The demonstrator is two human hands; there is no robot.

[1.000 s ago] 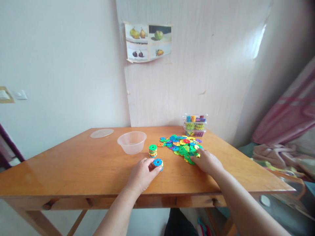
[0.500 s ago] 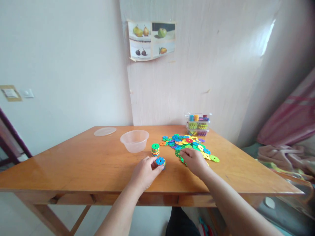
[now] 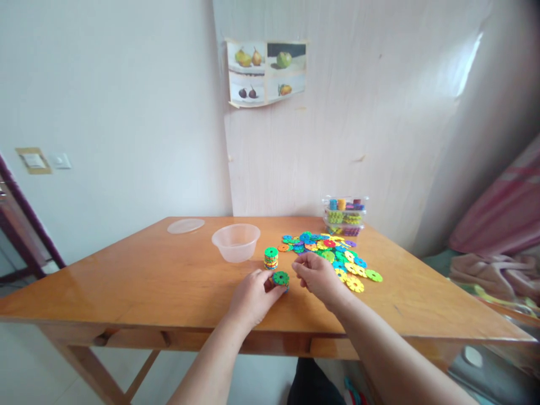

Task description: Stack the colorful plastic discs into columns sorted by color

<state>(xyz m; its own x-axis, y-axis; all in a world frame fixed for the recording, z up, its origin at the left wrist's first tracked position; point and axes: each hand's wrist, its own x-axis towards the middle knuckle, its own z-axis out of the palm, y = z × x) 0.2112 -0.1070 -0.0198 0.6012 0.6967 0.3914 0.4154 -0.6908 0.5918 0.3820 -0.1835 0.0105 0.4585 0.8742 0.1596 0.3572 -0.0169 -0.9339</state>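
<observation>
My left hand [image 3: 254, 296] is closed round a short stack of notched plastic discs [image 3: 280, 278] standing on the table; its top disc is green. Just right of that stack, my right hand [image 3: 317, 275] is in the air with its fingers curled together and no disc showing in them. Behind the held stack stands a second stack of discs [image 3: 271, 258], also topped with green. A loose pile of coloured discs [image 3: 329, 247] spreads behind and to the right of my right hand, partly covered by it.
A translucent plastic bowl [image 3: 236, 243] sits behind the stacks, and a round lid [image 3: 186, 226] lies at the back left of the wooden table [image 3: 139, 275]. Clear stacked containers [image 3: 345, 216] with coloured pieces stand at the back right.
My right hand has moved left from the pile to beside the held stack. That stack's top disc was blue and is now green. My left hand keeps its hold.
</observation>
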